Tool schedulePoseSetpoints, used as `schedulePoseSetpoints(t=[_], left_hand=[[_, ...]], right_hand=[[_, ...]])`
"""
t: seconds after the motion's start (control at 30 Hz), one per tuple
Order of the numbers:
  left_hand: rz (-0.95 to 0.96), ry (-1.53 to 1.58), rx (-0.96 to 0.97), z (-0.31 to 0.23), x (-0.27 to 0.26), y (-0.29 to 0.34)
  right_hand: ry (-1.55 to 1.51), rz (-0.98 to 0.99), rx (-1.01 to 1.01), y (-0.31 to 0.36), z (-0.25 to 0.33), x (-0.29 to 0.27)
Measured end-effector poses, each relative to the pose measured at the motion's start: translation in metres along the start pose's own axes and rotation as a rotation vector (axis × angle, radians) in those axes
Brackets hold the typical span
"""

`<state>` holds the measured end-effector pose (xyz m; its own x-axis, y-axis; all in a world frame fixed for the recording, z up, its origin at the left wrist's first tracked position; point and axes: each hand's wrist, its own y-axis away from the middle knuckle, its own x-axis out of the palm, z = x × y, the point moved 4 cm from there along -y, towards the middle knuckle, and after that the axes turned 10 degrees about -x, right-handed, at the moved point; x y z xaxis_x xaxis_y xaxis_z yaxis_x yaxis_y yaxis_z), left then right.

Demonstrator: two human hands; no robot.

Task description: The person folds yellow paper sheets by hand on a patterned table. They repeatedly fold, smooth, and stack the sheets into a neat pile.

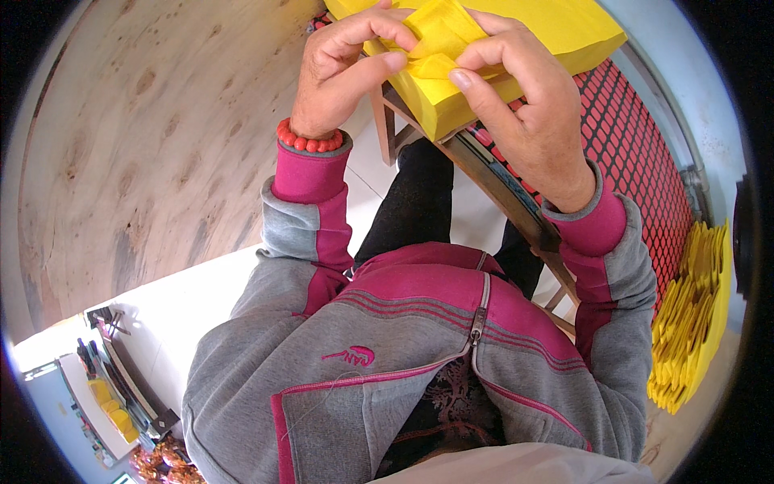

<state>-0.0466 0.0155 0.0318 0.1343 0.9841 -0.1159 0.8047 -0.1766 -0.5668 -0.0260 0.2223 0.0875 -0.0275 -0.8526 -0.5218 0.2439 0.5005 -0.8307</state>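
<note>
Between my two hands is a thin, folded yellow sheet (442,31); I cannot tell whether it is paper or cloth. My left hand (343,71), with a red bead bracelet (310,139) at the wrist, pinches its left side between thumb and fingers. The thumb and forefinger of my right hand (532,101) close on the lower right part of the same sheet. Below and behind both hands lies a thick yellow stack (556,36), its near corner pointing toward me. The upper fingers of both hands are partly cut off by the picture's top edge.
A wooden frame (492,173) supports the stack's side, with red-and-black netted fabric (625,121) beyond. At the right, a bundle of folded yellow pieces (689,323) stands by the pale wall. A large wooden board (161,153) fills the left. Shelved items (113,395) sit lower left.
</note>
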Motion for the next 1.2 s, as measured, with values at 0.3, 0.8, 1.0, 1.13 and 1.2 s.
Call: schedulePoseSetpoints(t=[0.3, 0.8, 1.0, 1.13, 1.2], left_hand=[[0.061, -0.058, 0.081, 0.003, -0.001, -0.002], [-0.003, -0.17, 0.083, -0.011, 0.008, -0.001], [-0.001, -0.16, 0.077, -0.011, 0.009, -0.004], [-0.02, 0.012, -0.049, 0.004, 0.005, 0.0], [-0.087, 0.074, -0.087, 0.011, 0.005, 0.004]], right_hand=[[-0.013, -0.029, 0.015, 0.001, 0.0, 0.002], [-0.03, -0.028, 0.022, 0.001, 0.003, 0.0], [0.062, -0.07, -0.1, -0.009, 0.017, -0.017], [0.034, 0.134, 0.046, 0.01, 0.055, -0.046], [-0.187, 0.282, 0.14, 0.042, 0.075, -0.046]])
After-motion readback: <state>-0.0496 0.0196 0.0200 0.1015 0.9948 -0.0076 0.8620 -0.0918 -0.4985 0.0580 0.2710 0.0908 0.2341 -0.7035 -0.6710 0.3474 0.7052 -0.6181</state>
